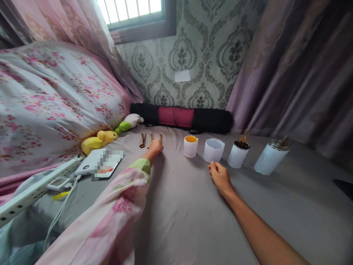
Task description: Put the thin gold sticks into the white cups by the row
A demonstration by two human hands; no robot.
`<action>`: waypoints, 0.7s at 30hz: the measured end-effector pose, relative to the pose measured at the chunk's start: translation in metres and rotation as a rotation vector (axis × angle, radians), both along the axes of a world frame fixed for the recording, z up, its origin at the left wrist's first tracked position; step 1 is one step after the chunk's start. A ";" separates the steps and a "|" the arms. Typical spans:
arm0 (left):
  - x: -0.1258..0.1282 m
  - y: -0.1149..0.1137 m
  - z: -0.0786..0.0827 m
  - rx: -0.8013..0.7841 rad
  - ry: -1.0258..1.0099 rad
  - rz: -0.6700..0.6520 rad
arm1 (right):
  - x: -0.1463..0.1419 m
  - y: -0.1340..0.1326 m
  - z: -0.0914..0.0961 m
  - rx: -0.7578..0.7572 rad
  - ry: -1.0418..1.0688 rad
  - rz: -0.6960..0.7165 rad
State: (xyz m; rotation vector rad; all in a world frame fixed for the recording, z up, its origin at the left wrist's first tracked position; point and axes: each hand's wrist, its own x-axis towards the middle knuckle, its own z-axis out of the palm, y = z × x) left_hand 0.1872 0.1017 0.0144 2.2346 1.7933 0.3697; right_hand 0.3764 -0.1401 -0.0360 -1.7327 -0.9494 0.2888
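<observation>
Three small groups of gold spoons lie in a row on the grey sheet, the leftmost spoons [142,141] in plain sight. My left hand [156,147] is closed at the near end of the rightmost spoons [161,137]; their handles stick out past it, and the fingers partly hide what they grip. My right hand [220,178] rests as a loose fist just in front of a white paper-wrapped cup [214,151], with nothing seen in it. Left of that stands a white-wrapped cup with an orange inside [190,148]. To the right, a wrapped can [238,156] and a taller wrapped jar [269,159] hold thin sticks or handles.
A grey sheet [176,206] covers the surface. At left are a power strip [35,189], a white power bank [89,162], a phone [110,173] and plush toys [99,141]. A black and maroon roll [176,117] lies along the patterned wall. A dark object [344,187] sits far right.
</observation>
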 end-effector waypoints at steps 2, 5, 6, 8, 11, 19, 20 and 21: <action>0.000 0.000 0.000 -0.001 -0.002 0.001 | 0.000 0.000 -0.001 0.000 -0.005 0.003; -0.001 0.000 0.001 -0.002 -0.006 0.014 | 0.001 0.001 -0.002 -0.003 -0.011 0.002; -0.001 0.000 0.002 -0.003 -0.008 0.020 | 0.001 0.001 -0.003 -0.003 -0.013 0.001; -0.002 0.000 0.002 -0.004 -0.014 0.031 | 0.002 0.001 -0.003 0.000 -0.014 0.001; -0.002 0.000 0.003 -0.005 -0.030 0.037 | 0.001 0.001 -0.003 0.009 -0.010 0.001; 0.000 0.004 0.006 -0.032 -0.155 0.051 | 0.000 0.000 -0.001 0.007 -0.003 -0.002; 0.001 0.005 0.006 -0.043 -0.186 0.052 | 0.000 0.000 -0.001 0.002 -0.006 -0.001; 0.002 0.005 0.006 -0.058 -0.221 0.053 | 0.001 0.000 -0.001 0.001 -0.010 0.000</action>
